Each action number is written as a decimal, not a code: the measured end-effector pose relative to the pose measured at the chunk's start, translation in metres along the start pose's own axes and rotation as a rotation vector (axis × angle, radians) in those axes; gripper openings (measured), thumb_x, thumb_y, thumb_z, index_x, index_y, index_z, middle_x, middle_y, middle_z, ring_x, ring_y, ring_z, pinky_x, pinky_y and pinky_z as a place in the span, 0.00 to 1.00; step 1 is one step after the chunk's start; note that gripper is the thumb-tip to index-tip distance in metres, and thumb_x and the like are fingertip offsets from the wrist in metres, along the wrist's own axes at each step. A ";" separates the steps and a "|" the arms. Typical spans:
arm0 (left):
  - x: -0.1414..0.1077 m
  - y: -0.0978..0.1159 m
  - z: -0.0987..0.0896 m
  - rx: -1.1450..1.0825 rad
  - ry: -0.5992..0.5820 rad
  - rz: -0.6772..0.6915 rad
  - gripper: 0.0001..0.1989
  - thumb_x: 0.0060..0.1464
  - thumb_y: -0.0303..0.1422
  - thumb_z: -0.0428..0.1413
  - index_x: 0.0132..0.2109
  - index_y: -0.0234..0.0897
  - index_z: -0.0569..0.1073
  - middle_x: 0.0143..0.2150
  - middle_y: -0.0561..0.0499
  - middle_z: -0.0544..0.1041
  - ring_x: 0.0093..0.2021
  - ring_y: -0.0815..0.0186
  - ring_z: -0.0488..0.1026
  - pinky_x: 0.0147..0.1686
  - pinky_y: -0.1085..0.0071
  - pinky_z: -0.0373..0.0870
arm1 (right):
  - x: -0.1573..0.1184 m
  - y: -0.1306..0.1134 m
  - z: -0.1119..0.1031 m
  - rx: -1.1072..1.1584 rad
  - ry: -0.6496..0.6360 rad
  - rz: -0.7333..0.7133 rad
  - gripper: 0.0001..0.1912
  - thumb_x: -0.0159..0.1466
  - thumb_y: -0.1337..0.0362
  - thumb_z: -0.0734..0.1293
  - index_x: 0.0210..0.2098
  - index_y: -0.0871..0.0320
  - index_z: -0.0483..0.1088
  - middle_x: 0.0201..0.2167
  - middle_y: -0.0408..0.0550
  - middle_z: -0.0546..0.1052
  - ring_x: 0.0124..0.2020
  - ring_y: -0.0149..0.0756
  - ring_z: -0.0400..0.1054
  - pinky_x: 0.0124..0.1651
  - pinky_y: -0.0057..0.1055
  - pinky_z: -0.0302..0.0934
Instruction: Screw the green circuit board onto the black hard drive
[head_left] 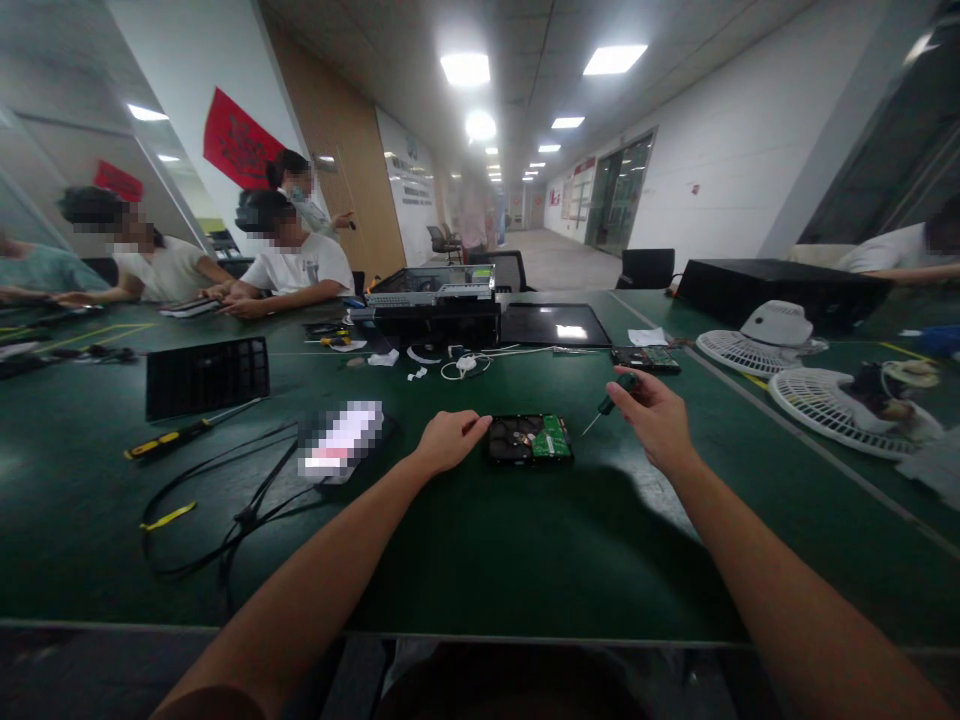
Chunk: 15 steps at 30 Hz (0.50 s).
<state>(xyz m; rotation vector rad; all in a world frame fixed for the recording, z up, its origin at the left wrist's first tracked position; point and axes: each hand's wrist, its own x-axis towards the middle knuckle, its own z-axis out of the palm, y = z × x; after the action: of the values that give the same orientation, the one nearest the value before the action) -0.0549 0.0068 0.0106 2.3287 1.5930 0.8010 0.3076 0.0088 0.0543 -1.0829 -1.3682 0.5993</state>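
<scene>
A hard drive (529, 439) with a green circuit board lies flat on the green table (480, 560), in front of me. At its left edge rests my left hand (452, 440), fingers together, the fingertips touching the drive's upper left corner. My right hand (652, 415) is raised to the right of the drive, its fingers closed round the dark green handle of a small screwdriver (606, 404). The screwdriver's thin shaft slants down to the left, and its tip is a little to the right of the drive, apart from it.
Left of my arms are black cables (244, 517), a blurred phone (341, 440), a yellow screwdriver (169, 440) and a black panel (208, 378). Beyond stand an opened metal case (431, 285) and a flat screen (555, 324). White fan parts (840, 405) lie right. Several people sit around.
</scene>
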 end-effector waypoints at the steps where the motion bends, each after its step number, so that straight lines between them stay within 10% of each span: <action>1: 0.000 -0.001 0.000 0.002 0.001 0.000 0.27 0.71 0.53 0.47 0.30 0.41 0.73 0.27 0.52 0.74 0.28 0.63 0.70 0.31 0.67 0.58 | -0.001 0.000 0.003 0.077 -0.021 0.040 0.29 0.60 0.44 0.77 0.54 0.53 0.76 0.38 0.47 0.81 0.26 0.31 0.68 0.25 0.29 0.64; 15: 0.003 -0.010 0.002 -0.025 0.013 -0.040 0.29 0.69 0.57 0.48 0.29 0.41 0.70 0.25 0.53 0.72 0.27 0.63 0.69 0.30 0.67 0.57 | -0.014 0.005 0.023 0.305 -0.240 0.124 0.30 0.59 0.53 0.79 0.56 0.52 0.68 0.49 0.50 0.81 0.36 0.35 0.77 0.45 0.41 0.75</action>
<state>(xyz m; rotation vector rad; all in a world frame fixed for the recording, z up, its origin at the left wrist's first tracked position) -0.0609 0.0139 0.0053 2.2712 1.6204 0.8246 0.2850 0.0047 0.0399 -0.8712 -1.3643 1.0207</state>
